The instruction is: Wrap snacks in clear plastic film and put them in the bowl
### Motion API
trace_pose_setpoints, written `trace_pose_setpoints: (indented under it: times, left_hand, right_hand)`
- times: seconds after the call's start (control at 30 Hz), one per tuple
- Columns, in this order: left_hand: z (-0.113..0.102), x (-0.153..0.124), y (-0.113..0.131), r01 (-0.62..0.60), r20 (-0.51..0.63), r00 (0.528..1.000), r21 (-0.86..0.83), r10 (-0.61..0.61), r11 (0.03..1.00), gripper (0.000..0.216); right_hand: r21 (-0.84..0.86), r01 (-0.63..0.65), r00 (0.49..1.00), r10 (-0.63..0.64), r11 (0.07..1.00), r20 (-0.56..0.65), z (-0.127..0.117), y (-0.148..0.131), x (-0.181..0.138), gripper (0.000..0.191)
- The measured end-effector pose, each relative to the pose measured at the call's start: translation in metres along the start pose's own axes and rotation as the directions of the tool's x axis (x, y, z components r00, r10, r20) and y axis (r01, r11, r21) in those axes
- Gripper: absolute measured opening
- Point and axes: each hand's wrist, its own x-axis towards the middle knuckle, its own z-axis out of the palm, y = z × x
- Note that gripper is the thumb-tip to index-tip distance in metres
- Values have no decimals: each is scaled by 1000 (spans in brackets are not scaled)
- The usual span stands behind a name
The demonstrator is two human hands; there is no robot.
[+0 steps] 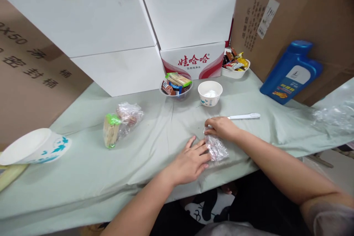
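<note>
A crinkled clear plastic bag (217,149) lies near the front edge of the cloth-covered table; whether anything is inside cannot be made out. My left hand (192,160) rests flat with fingers spread, the fingertips touching the bag's left side. Curled over its upper edge are the fingers of my right hand (222,128), closed on the plastic. A white-handled tool (245,116), perhaps a knife, lies just beyond my right hand, one end hidden by it. Farther back stands a paper cup (210,94) with white stuff inside.
Behind are a clear bowl (179,96) of wrapped snacks and a white bowl (235,73) of packets. Bagged snacks (121,121) lie left, near a tilted paper bowl (52,151). A blue bottle (291,72) leans at right. White boxes (193,59) and brown cartons (279,44) wall the back.
</note>
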Motion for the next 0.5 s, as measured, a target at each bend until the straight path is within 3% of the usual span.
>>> trace_pose_setpoints:
  times: [0.07, 0.17, 0.2, 0.27, 0.37, 0.43, 0.5]
  left_hand:
    - [1, -1, -1, 0, 1, 1000, 2, 0, 1000, 24]
    - [3, -1, -2, -5, -5, 1000, 2, 5, 1000, 30]
    - [3, -1, -2, -6, -5, 1000, 2, 6, 1000, 31]
    - [2, -1, -1, -6, -2, 1000, 3, 6, 1000, 33]
    - [0, 0, 0, -4, 1, 1000, 11, 4, 1000, 30]
    - [-1, 1, 1, -4, -1, 1000, 15, 4, 1000, 29]
    - [-1, 1, 2, -9, -7, 1000, 16, 9, 1000, 29]
  right_hand:
    - [-97, -75, 997, 71, 992, -39, -1, 7, 1, 30]
    - [-76, -198, 949, 172, 977, -266, -13, 15, -10, 22]
    - [-12, -194, 927, 179, 981, -329, -18, 16, -15, 19]
    - [132, -61, 920, 107, 989, -377, -25, 12, -27, 19]
    - [176, 205, 956, -158, 963, -249, -26, -4, -39, 21]
    - [119, 244, 969, -239, 962, -58, -24, -14, -43, 28]
    - [74, 201, 974, -208, 977, 92, -22, -19, -44, 40]
